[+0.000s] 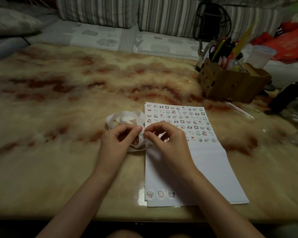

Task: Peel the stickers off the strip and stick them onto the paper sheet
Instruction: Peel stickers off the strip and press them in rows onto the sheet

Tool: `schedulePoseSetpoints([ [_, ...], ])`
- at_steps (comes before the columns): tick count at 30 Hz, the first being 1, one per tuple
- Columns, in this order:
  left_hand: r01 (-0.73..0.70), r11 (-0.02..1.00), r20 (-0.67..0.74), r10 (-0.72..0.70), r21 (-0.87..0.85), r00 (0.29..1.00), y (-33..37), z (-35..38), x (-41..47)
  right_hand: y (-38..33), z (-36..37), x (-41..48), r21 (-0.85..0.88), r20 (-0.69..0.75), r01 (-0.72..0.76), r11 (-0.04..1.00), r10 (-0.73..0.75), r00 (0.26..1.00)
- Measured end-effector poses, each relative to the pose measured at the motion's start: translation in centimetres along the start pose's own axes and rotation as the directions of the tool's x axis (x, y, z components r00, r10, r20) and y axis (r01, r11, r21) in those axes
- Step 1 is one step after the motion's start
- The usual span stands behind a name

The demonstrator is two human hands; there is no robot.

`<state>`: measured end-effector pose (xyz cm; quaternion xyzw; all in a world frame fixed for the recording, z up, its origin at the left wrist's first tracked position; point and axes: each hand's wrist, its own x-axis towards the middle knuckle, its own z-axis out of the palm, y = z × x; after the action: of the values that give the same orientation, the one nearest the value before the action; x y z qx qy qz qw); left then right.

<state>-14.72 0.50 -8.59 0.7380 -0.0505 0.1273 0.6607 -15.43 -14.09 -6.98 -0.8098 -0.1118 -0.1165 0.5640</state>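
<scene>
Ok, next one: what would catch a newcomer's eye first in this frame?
The left hand and right hand meet mid-table, both pinching a curled white strip at the left edge of the paper sheet. The sheet's far half is packed with rows of small cartoon stickers, with three more at its near left corner. A wooden pen holder stands at the far right.

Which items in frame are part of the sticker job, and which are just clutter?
Job: strip, pinched by left hand and right hand; paper sheet; stickers already on it.
Clutter: wooden pen holder; rubber band; plastic cup; striped cushions.
</scene>
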Motion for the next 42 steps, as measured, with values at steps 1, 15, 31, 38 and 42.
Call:
schedulePoseSetpoints([
  [1, -0.001, 1.0, 0.002, 0.001, 0.003, 1.0, -0.1, 0.0, 0.0, 0.0, 0.0, 0.0, -0.017, 0.002, 0.005, 1.0, -0.005, 1.0],
  [15, 0.05, 0.998, -0.037, -0.048, 0.047, 0.998, -0.5, -0.1, 0.1, -0.1, -2.0, -0.2, 0.046, 0.012, -0.078, 0.996, 0.077, 0.997],
  [31, 0.053, 0.996, -0.027, -0.052, 0.065, 0.998, -0.3, 0.1, 0.0, 1.6, -5.0, 1.1, -0.17, 0.058, -0.476, 0.863, 0.491, 0.869],
  [38, 0.059, 0.997, -0.028, -0.058, 0.051, 0.998, -0.4, 0.2, 0.0, 1.8, -4.9, 0.8, -0.185, 0.044, -0.455, 0.871, 0.47, 0.882],
  [42, 0.062, 0.997, -0.028, -0.061, 0.051, 0.998, -0.5, 0.2, 0.0, 1.9, -4.7, 0.7, -0.192, 0.023, -0.441, 0.877, 0.453, 0.891],
])
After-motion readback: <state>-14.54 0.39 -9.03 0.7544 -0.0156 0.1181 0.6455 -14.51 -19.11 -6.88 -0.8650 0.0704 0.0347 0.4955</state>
